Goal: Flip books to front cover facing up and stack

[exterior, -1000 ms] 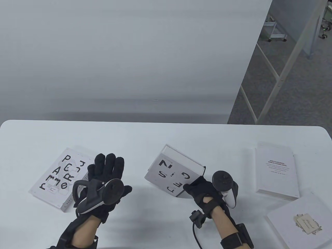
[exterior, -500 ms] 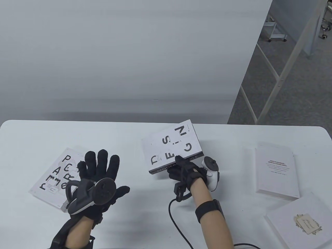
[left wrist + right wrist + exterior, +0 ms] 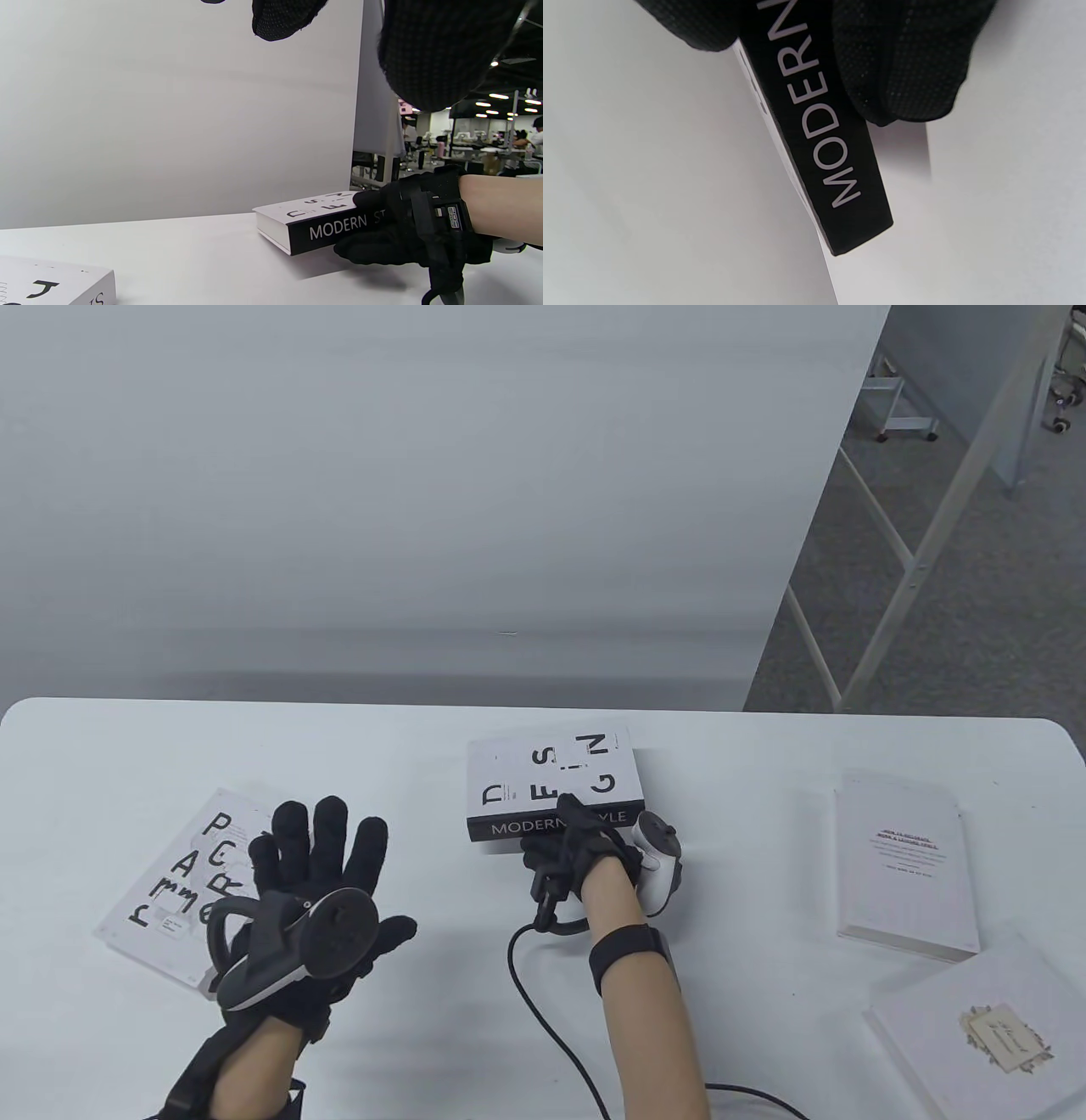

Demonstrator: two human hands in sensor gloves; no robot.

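A white book with DESIGN letters [image 3: 551,772] lies lettered cover up at the table's middle, its black MODERN spine [image 3: 522,829] facing me. My right hand [image 3: 570,848] grips it at the spine, thumb on the cover; the left wrist view [image 3: 316,231] and the right wrist view [image 3: 818,127] show the grip too. My left hand [image 3: 318,857] is open with fingers spread, hovering above the right part of a second lettered book [image 3: 182,882] at the left. Two more white books lie at the right: one with red text [image 3: 904,865] and one with a small label [image 3: 976,1035].
The white table [image 3: 382,755] ends at a grey wall panel behind. A black cable [image 3: 543,1001] runs from my right wrist across the table's front. The floor and metal frames show past the table's far right.
My right hand has turned the DESIGN book over and lowered it from a tilted lift to near flat on the table, spine toward me. My left hand drifted slightly left.
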